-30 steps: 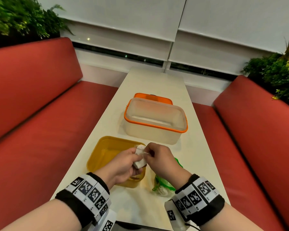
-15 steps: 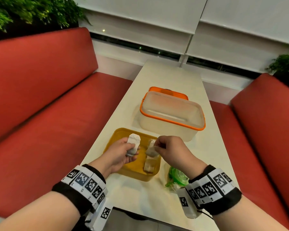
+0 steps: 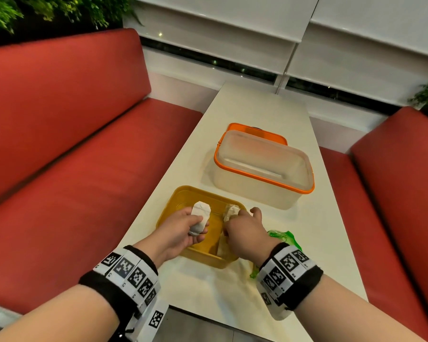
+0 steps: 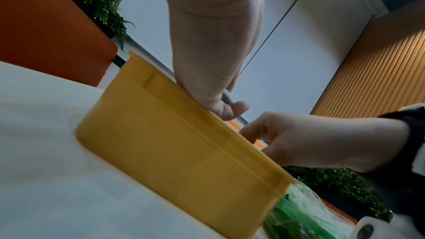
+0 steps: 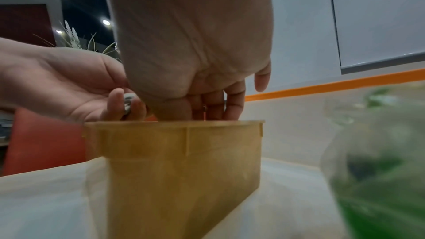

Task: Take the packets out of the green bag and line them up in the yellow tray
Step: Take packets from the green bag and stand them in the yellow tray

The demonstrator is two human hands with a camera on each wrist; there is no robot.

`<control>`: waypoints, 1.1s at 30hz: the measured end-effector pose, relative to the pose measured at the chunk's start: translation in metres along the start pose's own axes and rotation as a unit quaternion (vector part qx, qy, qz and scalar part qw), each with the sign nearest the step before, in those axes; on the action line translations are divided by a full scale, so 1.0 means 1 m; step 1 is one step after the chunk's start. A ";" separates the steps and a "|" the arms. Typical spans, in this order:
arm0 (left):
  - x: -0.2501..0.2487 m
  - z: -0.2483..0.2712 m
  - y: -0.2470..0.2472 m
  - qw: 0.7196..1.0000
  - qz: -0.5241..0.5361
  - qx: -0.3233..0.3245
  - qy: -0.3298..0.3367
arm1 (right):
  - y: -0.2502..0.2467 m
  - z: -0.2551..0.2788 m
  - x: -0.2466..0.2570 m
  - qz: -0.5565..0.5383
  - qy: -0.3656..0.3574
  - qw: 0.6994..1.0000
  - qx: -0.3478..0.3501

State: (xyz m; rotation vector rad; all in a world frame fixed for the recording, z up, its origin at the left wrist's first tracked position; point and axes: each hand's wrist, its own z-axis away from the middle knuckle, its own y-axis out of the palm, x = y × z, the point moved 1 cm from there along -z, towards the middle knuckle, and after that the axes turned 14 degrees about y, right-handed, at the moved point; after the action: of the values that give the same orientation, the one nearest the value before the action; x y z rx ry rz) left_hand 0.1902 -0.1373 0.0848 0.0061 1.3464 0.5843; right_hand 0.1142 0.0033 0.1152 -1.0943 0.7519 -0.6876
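On the table [image 3: 257,112] — each hand [image 3: 181,228] [image 3: 245,233] pinches a packet [image 3: 200,217] [image 3: 230,211] over the tray [image 3: 183,193].

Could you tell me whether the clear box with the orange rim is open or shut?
Open: the clear box has no cover, and its orange lid lies behind it.

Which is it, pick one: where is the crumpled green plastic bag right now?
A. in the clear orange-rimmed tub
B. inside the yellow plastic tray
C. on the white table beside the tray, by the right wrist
C: the crumpled green plastic bag lies on the white table, outside the yellow plastic tray, next to the right wrist.
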 end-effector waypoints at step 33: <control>0.001 -0.002 -0.001 1.000 0.010 0.015 -0.009 | -0.015 -0.002 -0.001 -0.043 0.067 0.996 -0.027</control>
State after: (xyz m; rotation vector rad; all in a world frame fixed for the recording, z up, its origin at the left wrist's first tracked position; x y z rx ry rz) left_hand 0.1888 -0.1385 0.0832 0.0497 1.3387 0.5797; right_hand 0.1099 -0.0017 0.1292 -1.1433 0.8461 -0.8242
